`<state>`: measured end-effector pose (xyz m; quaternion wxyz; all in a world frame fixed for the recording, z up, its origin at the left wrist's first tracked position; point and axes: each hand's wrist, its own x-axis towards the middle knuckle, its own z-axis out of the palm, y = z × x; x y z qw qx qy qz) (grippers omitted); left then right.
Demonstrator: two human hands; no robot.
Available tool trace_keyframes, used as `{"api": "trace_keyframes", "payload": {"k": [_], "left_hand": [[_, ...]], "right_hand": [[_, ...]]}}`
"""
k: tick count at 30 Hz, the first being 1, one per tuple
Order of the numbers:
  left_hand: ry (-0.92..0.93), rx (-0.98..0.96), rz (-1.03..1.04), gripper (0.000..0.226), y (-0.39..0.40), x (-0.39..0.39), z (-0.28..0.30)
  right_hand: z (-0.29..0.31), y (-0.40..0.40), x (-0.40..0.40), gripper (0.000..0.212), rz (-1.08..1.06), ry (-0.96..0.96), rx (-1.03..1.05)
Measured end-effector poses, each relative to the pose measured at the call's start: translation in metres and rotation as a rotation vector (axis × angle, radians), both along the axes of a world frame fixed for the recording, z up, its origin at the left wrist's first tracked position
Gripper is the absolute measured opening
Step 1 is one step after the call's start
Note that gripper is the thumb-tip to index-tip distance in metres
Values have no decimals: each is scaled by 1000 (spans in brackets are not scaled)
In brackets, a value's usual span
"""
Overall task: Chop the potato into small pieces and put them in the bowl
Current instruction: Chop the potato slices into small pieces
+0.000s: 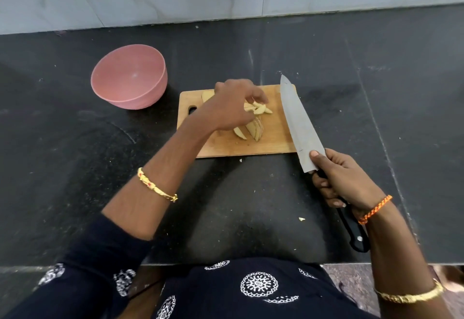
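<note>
- Potato slices (252,129) — pale wedges lying fanned on the middle of the cutting board; a second loose cluster (259,109) sits just beyond them, and one larger piece (207,95) shows at the far edge, partly behind the hand.
- Left hand (229,107) — reaches over the board, fingers curled down onto the far cluster; whether they pinch a piece or only touch it cannot be told.
- Cutting board (273,140) — wooden, with a handle slot at its left end, flat on the worktop.
- Knife (297,122) — broad blade angled across the board's right edge, tip pointing away.
- Right hand (344,180) — fingers wrapped round the black handle, thumb on the blade's heel.
- Bowl (129,77) — pink, upright, left of the board and apart from it; nothing visible inside.
- Worktop (75,168) — dark stone, with small scraps (301,219) near the front.
</note>
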<state>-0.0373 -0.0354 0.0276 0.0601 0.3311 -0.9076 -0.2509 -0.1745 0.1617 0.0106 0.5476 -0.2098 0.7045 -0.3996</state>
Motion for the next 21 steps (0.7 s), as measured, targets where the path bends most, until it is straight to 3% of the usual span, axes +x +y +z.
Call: {"api": "trace_keyframes", "payload": {"k": [4, 10, 15, 21], "left_hand": [[-330, -156, -334, 46, -2, -1, -2], [-434, -477, -576, 38, -6, -8, -1], [-471, -590, -582, 37, -3, -7, 1], [-509, -583, -500, 42, 1, -3, -3]], "right_hand": [[1, 0, 2, 31, -4, -4, 13], [2, 1, 3, 29, -7, -4, 18], [2, -1, 3, 27, -1, -1, 26], [3, -4, 7, 27, 30, 8, 25]]}}
